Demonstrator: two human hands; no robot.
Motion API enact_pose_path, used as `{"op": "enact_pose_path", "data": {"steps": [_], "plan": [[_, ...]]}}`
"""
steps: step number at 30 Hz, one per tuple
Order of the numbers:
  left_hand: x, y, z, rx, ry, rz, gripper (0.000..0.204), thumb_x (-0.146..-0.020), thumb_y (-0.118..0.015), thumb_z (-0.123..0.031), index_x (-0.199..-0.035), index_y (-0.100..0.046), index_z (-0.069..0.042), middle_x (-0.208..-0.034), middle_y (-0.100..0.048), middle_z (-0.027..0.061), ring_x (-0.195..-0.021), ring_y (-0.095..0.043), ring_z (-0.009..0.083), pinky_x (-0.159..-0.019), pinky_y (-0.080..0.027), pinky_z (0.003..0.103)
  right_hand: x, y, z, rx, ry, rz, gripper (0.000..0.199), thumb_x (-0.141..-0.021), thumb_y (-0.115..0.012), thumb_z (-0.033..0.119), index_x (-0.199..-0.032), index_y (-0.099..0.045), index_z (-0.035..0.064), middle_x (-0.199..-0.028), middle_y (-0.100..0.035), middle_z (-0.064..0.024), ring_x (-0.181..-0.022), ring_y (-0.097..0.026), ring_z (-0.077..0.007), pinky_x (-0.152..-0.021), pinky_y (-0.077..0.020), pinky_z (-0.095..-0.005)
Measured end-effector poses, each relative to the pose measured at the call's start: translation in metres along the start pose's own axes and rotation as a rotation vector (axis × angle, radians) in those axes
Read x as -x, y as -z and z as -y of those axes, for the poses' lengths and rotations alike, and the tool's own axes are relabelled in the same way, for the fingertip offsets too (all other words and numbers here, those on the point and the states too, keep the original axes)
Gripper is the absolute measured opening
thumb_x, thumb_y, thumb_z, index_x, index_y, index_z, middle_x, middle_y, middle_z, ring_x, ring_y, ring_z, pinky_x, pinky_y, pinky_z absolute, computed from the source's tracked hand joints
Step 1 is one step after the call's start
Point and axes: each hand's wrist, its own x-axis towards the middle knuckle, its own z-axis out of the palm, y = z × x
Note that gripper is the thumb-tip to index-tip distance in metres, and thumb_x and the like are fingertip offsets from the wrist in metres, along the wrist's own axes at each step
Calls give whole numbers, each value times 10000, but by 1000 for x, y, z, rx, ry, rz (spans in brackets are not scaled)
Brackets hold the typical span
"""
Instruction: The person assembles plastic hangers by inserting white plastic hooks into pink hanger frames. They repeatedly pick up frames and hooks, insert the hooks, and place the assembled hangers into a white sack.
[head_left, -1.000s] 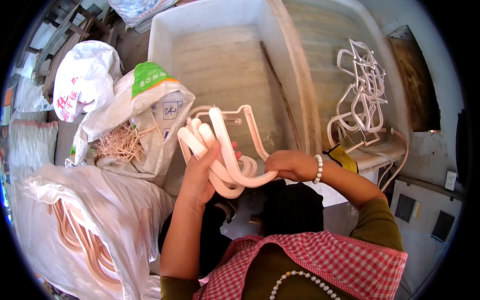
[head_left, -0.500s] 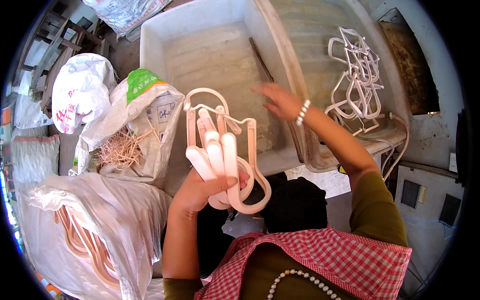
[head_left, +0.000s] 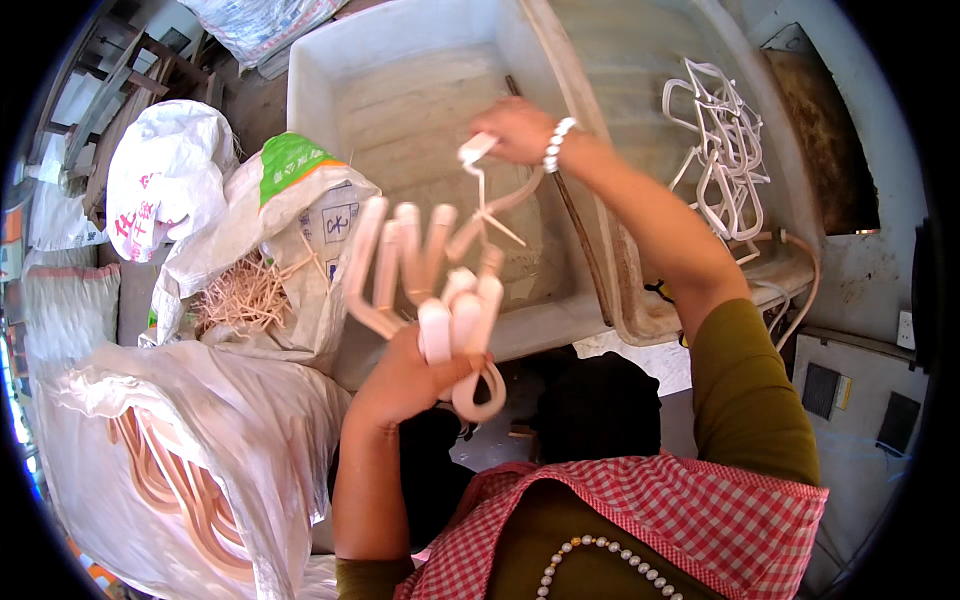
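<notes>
My left hand (head_left: 398, 380) is closed round a bundle of pale pink moulded plastic loops (head_left: 465, 318), their rounded ends fanning upward. Above and ahead of it, my right hand (head_left: 515, 132) grips the end of another pink plastic loop (head_left: 478, 148). That loop hangs over the near tub (head_left: 325, 75), blurred by motion, its lower part close to the bundle; whether they touch I cannot tell. Most of the left fingers are hidden behind the bundle.
Tangled pale loops (head_left: 725, 150) lie in the second tub (head_left: 640, 315) at right. A dark stick (head_left: 565, 210) leans in the near tub. At left, an open sack (head_left: 330, 215) holds thin pink scraps (head_left: 245, 295); a white bag (head_left: 290, 420) holds more curved pink parts (head_left: 180, 490).
My right hand, empty half a second ago, has moved left and up and taken hold of a pink loop. The bundle in my left hand has turned and spread.
</notes>
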Motion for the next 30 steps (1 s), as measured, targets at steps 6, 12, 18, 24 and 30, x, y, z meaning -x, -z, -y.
{"op": "enact_pose_path", "data": {"steps": [6,12,18,24,30], "plan": [[-12,16,3,159,-180,-362,212,-817,-685,-95,-991,-635,17,-869,-669,76,-761,-631,144,-687,-502,285,72,91,36,-287,-300,627,339,-812,-716,373,-802,-603,53,-709,-619,-46,-673,-629,-168,-607,-490,-337],[-7,3,-17,359,-253,-303,223,-841,-650,-92,-1006,-623,55,-878,-668,118,-766,-651,192,-693,-533,314,122,69,78,-69,-164,249,257,-925,-551,303,-943,-519,49,-714,-620,-163,-628,-635,-302,-587,-503,-409],[10,-5,-15,521,-324,-215,208,-849,-634,-78,-996,-621,68,-897,-667,142,-804,-665,219,-726,-553,340,104,80,1,325,-844,-109,243,-939,-484,266,-1063,-550,67,-871,-653,-239,-764,-649,-390,-670,-509,-477],[7,-3,-13,712,-380,-99,365,-893,-628,-166,-1175,-499,27,-1052,-626,187,-953,-643,280,-786,-564,417,131,149,45,-1468,-541,-89,338,-998,-405,381,-932,-542,78,-593,-470,5,-404,-419,-97,-357,-353,-241],[-12,5,4,820,-449,114,681,-879,-509,-562,-1310,-441,-39,-1146,-601,162,-1063,-596,303,-893,-516,455,132,93,104,-2312,23,228,424,-976,-392,490,-977,-541,92,-605,-425,21,-398,-362,-76,-323,-295,-228]]}}
